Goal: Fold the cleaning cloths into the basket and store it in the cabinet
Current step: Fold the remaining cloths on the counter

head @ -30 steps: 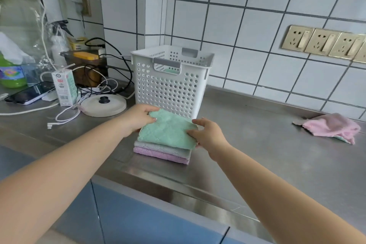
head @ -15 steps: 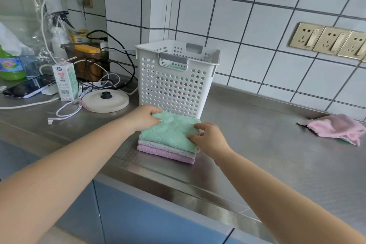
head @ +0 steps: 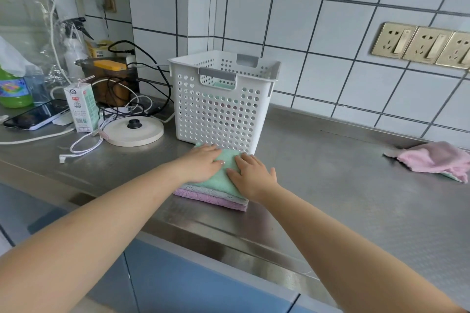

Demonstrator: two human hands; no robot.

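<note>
Cloths first: a folded stack (head: 212, 194) of three sits on the steel counter (head: 330, 185) right in front of the white basket (head: 221, 101), far edge touching or nearly touching its base. Green one (head: 223, 173) on top, a pale grey one under it, purple at the bottom. Both hands lie flat on the green cloth, fingers straight, pressing down, not gripping anything. Left hand (head: 201, 162) covers the left/back part, right hand (head: 250, 175) the right side, fingertips close together near the middle. Looks to me like smoothing the pile, or squaring it up.

Progress, as far as I can judge: folding mostly done, packing partly. Through the basket's holes and handle slot I see some green and pinkish colour, so prob. a few cloths are inside already, but can't tell how many. Stack of three isn't in yet. One pink cloth (head: 435, 162) lies crumpled well off to the right on the counter, w/ a bit of green under it, unfolded.

Left to do, I'd say: lift the stack into the basket, fold that pink one & whatever's beneath, add them, then carry the basket to a cabinet. Blue cabinet fronts (head: 203, 287) below the counter are closed.
</note>
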